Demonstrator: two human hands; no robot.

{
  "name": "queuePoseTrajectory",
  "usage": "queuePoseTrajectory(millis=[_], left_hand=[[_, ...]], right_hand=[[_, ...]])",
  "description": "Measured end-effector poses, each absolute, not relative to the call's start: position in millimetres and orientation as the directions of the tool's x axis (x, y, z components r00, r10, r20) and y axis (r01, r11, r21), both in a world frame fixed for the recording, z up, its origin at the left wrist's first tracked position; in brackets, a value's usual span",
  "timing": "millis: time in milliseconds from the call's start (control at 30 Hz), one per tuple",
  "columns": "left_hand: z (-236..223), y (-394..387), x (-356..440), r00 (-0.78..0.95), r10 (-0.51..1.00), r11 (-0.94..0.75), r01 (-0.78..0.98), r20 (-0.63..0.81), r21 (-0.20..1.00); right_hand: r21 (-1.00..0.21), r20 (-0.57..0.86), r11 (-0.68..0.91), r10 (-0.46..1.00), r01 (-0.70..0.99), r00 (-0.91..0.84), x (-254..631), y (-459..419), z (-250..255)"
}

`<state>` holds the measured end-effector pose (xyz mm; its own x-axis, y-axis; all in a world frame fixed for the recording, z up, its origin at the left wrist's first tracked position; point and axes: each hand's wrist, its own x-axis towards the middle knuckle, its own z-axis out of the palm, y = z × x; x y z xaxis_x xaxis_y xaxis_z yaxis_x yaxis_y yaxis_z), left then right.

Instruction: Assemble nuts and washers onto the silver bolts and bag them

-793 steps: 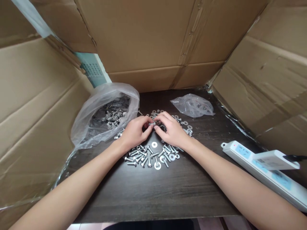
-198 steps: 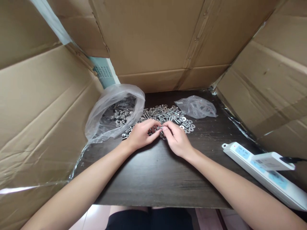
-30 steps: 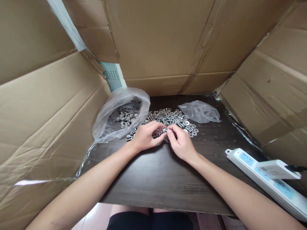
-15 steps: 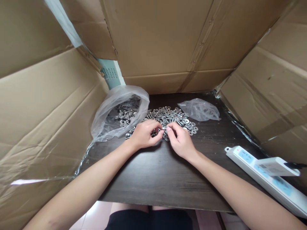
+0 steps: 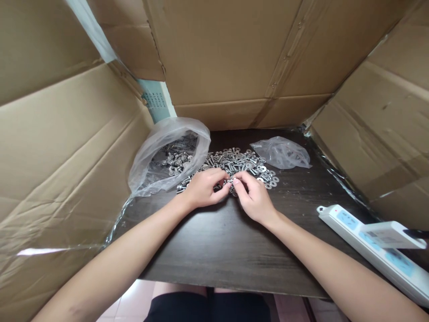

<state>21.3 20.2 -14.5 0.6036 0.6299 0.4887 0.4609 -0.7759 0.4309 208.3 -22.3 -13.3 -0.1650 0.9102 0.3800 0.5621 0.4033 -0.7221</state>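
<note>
My left hand (image 5: 202, 190) and my right hand (image 5: 254, 197) meet fingertip to fingertip over a dark wooden table (image 5: 214, 241). Between them they pinch a small silver bolt (image 5: 230, 180), the fingers of both hands closed on it. Just behind the hands lies a pile of loose bolts and washers (image 5: 239, 162). To the left an open clear plastic bag (image 5: 167, 154) holds more bolts with washers on them.
A smaller crumpled plastic bag (image 5: 281, 153) lies at the back right. A white power strip (image 5: 372, 248) with a white adapter on it sits at the right edge. Cardboard walls (image 5: 67, 147) close in the table on the left, back and right.
Over the last second the hands have stayed together on the bolt with only small finger shifts. The view has drifted slightly. Much earlier, bolts lay nearer the front; now the pile sits behind the hands.
</note>
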Motion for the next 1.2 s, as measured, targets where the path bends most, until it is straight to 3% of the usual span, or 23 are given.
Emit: queuePoseTrajectory(millis=[1200], left_hand=[[-15.7, 19.9, 20.8, 0.589, 0.633, -0.774, 0.471, 0.502, 0.423]], right_hand=[[-0.744, 0.356, 0.365, 0.925, 0.560, -0.130, 210.2, -21.1, -12.8]])
